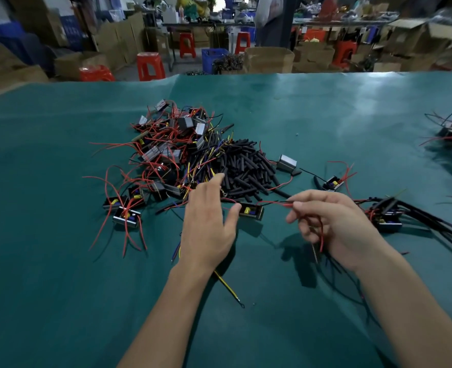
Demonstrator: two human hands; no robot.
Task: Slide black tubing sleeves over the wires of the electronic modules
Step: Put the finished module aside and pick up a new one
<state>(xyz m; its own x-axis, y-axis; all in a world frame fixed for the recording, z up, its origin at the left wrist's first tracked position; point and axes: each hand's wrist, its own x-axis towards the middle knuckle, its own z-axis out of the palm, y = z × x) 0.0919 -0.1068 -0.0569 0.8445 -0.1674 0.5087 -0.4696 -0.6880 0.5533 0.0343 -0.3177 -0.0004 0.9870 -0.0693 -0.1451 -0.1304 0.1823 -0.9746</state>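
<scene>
Electronic modules (163, 144) with loose red leads lie heaped on the left of the green tabletop (47, 274), and just right of that heap, touching it, sits a pile of short black tubing sleeves (248, 168). Near the middle, the left hand (209, 221) reaches flat and open toward the sleeves, fingertips at the pile's near edge and holding nothing, with one module (251, 211) just beside its thumb. Right of it, the right hand (333, 229) pinches that module's red wires (278, 203) between curled fingers, while sleeved modules (387, 216) lie further right.
</scene>
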